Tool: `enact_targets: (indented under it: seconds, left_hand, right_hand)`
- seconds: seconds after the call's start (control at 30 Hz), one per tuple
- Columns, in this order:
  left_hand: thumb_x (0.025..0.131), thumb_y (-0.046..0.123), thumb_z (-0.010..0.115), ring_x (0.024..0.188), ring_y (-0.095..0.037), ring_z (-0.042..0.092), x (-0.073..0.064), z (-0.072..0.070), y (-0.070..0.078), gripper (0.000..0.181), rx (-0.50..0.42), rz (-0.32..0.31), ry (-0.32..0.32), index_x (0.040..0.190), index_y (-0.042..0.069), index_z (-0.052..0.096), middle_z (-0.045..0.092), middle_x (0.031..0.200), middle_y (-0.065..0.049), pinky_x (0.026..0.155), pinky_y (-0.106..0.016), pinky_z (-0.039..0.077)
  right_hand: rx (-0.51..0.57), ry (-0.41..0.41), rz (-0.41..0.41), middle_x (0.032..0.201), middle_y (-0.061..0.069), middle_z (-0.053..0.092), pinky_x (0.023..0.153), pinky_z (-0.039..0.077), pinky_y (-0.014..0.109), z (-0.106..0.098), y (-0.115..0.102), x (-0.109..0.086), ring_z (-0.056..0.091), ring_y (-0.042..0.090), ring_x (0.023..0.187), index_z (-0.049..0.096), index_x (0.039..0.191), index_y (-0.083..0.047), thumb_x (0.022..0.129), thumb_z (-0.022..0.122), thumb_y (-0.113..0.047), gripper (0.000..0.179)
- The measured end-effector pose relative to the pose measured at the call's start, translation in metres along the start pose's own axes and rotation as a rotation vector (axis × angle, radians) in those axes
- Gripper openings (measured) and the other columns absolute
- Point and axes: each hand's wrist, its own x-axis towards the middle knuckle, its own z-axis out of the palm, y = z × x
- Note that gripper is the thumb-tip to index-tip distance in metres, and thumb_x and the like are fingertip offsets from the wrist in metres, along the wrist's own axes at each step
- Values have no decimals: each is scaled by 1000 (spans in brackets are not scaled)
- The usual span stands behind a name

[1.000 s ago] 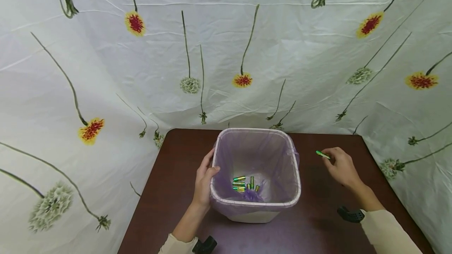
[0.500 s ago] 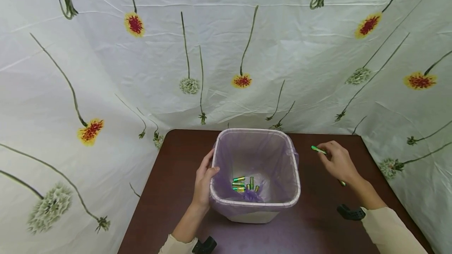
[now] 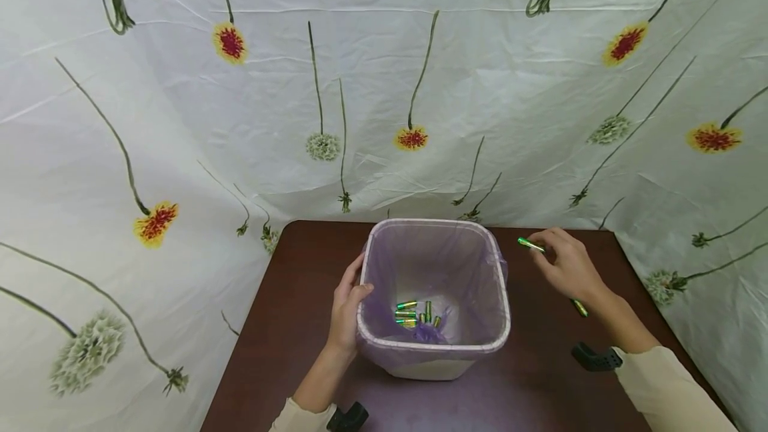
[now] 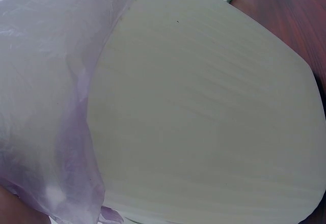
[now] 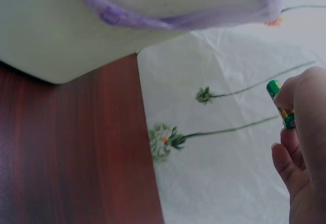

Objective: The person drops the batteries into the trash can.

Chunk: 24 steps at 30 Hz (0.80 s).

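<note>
A white trash bin (image 3: 441, 369) lined with a thin purple bag (image 3: 384, 265) stands on the table. My left hand (image 3: 346, 312) grips its left rim, thumb over the edge and fingers along the outside wall. Several green and gold batteries (image 3: 406, 313) lie at the bottom of the bin. To the right of the bin and raised over the table, my right hand (image 3: 570, 265) pinches one battery (image 3: 531, 244). The right wrist view shows this battery (image 5: 274, 89) between thumb and fingers. Beside my right wrist, a second battery (image 3: 579, 307) lies on the table.
The dark reddish-brown table (image 3: 282, 312) ends close behind the bin and to the right of my right arm. A white flower-printed cloth (image 3: 384, 85) hangs around its back and sides. Black straps circle both wrists.
My right hand has moved away from me and slightly left, still pinching its battery. The battery on the table has come out from behind the wrist. The left hand and bin stay put.
</note>
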Motion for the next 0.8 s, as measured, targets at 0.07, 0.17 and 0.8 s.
enact_targets:
  seconds: [0.07,0.17,0.8]
  left_hand:
    - [96,5,45,133,-40,45,0,0,0,61,3,3,-2,156,0,40,42,157,-19,102,-36,45]
    - [96,5,45,133,-40,46,-1,-1,0,61,8,2,-2,156,0,40,42,157,-18,102,-37,45]
    - [96,5,45,133,-40,46,0,-1,0,61,10,4,0,156,0,40,43,156,-19,103,-38,45]
  right_hand:
    - [0,2,-6,93,5,64,66,44,38,-1,-4,4,56,22,79,73,105,-2,87,76,4,19]
    - [-2,9,-19,92,4,64,66,44,39,-3,-9,8,55,20,79,73,103,-3,86,76,4,19]
    - [33,-12,-127,94,4,63,66,45,40,-9,-36,36,57,21,82,72,103,-2,87,74,3,17]
